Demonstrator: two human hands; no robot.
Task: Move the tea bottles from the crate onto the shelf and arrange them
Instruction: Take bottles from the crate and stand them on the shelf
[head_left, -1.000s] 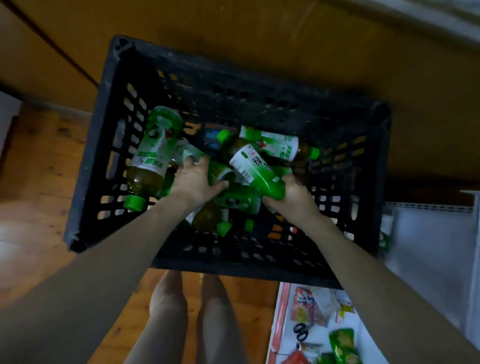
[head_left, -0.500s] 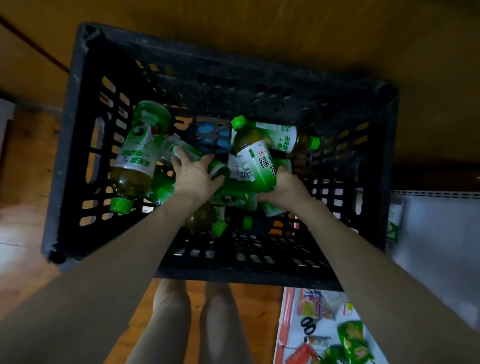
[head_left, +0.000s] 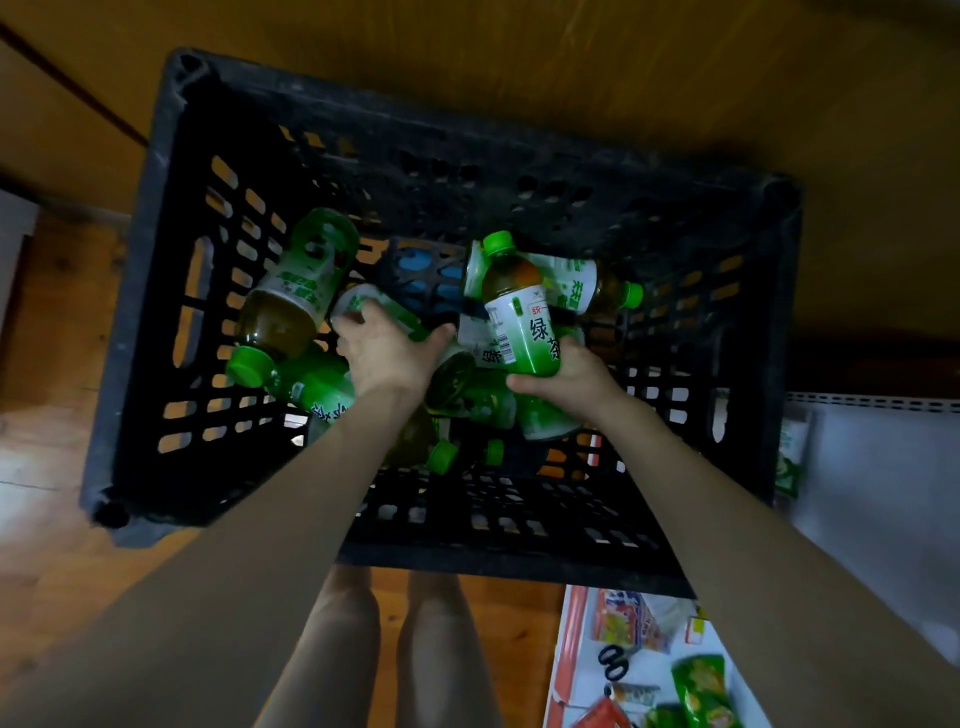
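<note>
A black slatted crate (head_left: 171, 291) on the wooden floor holds several green-capped tea bottles lying jumbled. My right hand (head_left: 566, 376) grips one tea bottle (head_left: 519, 306) round its lower body and holds it nearly upright, cap up, above the pile. My left hand (head_left: 384, 353) is wrapped over a second bottle (head_left: 358, 301) that lies in the middle of the crate. Another bottle (head_left: 291, 291) leans against the left wall and one (head_left: 592, 286) lies at the back right. More bottles sit under my hands, partly hidden.
A white shelf surface (head_left: 883, 493) lies to the right of the crate. Lower right, a low shelf (head_left: 576, 649) carries snack packets and scissors (head_left: 613, 662). My legs (head_left: 395, 649) stand just in front of the crate. A wooden panel runs behind it.
My right hand has tipped its bottle from lying slanted to nearly upright and lifted it off the pile. My left hand has stayed on the middle bottle, closing round it.
</note>
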